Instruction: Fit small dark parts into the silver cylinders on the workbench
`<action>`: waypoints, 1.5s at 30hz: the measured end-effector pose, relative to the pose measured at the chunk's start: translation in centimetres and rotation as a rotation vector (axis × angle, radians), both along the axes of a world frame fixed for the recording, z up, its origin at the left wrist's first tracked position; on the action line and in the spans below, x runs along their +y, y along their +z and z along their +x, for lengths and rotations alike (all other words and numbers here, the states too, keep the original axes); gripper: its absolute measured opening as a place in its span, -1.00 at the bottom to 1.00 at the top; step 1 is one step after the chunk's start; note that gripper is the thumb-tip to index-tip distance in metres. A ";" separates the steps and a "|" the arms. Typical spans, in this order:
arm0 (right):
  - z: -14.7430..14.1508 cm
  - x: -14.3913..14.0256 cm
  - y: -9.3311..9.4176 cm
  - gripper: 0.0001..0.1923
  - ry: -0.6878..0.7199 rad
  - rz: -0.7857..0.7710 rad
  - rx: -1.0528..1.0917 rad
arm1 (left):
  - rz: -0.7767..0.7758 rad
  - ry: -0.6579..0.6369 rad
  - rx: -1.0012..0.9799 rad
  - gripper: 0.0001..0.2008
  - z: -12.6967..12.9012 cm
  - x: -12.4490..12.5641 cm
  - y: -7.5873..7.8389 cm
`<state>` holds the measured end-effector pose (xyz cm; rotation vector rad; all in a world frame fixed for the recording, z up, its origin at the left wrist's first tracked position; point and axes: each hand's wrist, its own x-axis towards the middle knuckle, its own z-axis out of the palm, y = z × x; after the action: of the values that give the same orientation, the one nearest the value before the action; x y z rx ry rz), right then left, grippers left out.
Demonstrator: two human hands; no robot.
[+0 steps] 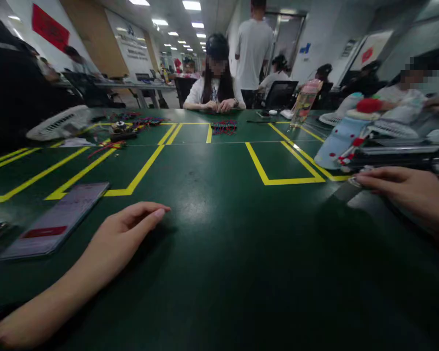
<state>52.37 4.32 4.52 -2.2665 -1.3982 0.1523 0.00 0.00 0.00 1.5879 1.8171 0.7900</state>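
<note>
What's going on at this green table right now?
A person sits at a green table marked with yellow tape lines. Their left hand rests flat and empty beside a phone. Their right hand reaches toward a small object at the table's right edge, too blurred to identify. Opposite, another person works with both hands near a pile of red and dark small parts.

Head-worn view, forward and down across green table [219,273].

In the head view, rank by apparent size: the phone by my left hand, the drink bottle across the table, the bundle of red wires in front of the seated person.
1. Phone, though it's nearest the camera.
2. Drink bottle.
3. Red wire bundle, looking close to the bottle; unsure.
</note>
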 end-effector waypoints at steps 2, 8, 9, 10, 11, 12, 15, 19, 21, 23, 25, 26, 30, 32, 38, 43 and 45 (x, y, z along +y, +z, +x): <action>-0.3 -0.2 0.1 -0.56 -0.007 0.030 -0.003 | -0.001 -0.003 0.000 -0.58 0.1 0.0 0.1; -0.3 -0.4 0.3 -0.61 0.048 0.006 -0.015 | -0.040 0.000 0.007 -0.56 0.3 0.0 0.6; -0.2 -0.4 0.3 -0.64 0.069 0.004 -0.016 | -0.042 0.000 0.007 -0.56 0.3 0.0 0.6; -0.1 -0.3 0.4 -0.65 0.085 0.007 -0.013 | -0.040 0.000 0.006 -0.57 0.4 -0.1 0.7; -0.1 -0.3 0.4 -0.65 0.094 0.011 -0.005 | -0.037 0.000 0.005 -0.57 0.4 -0.1 0.7; -0.1 -0.3 0.4 -0.63 0.099 0.011 0.011 | -0.034 -0.002 0.004 -0.58 0.4 -0.1 0.7; -0.5 -0.3 0.3 -0.51 0.129 -0.012 0.082 | -0.032 0.000 0.003 -0.60 0.5 -0.1 0.8; -0.7 -0.2 -0.1 -0.50 0.178 -0.036 0.051 | -0.042 -0.005 0.020 -0.60 0.4 0.0 0.8; -0.6 -0.2 -0.2 -0.52 0.181 -0.035 0.023 | -0.034 -0.008 0.029 -0.60 0.4 0.0 0.7; -0.5 -0.2 -0.4 -0.53 0.181 -0.017 -0.001 | -0.030 -0.007 0.029 -0.60 0.4 -0.1 0.7; -0.9 -0.3 -0.6 -0.55 0.180 0.042 -0.035 | -0.034 -0.004 0.024 -0.60 0.4 -0.1 0.7; -1.4 -0.4 -0.7 -0.57 0.191 0.094 -0.033 | -0.034 -0.002 0.022 -0.61 0.4 -0.1 0.7; -5.8 -1.3 -1.4 -0.63 0.338 0.365 0.129 | -0.009 0.007 0.002 -0.61 0.5 0.0 0.6; -9.3 -2.3 -1.8 -0.65 0.512 0.424 0.238 | 0.006 0.011 -0.007 -0.61 0.5 0.1 0.6; -18.9 -5.2 -2.7 -0.72 1.128 0.294 0.391 | 0.010 -0.007 0.013 -0.61 0.3 0.1 0.4; -21.1 -5.4 -4.0 -0.72 1.250 0.324 0.350 | 0.019 -0.021 0.024 -0.61 0.1 0.2 0.4; -21.0 -5.3 -4.4 -0.67 1.234 0.289 0.377 | 0.016 -0.046 0.040 -0.62 0.7 0.1 0.7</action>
<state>31.38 -0.99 0.07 -0.8242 -2.1761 0.6584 0.70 0.12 0.68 1.6610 1.8002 0.7590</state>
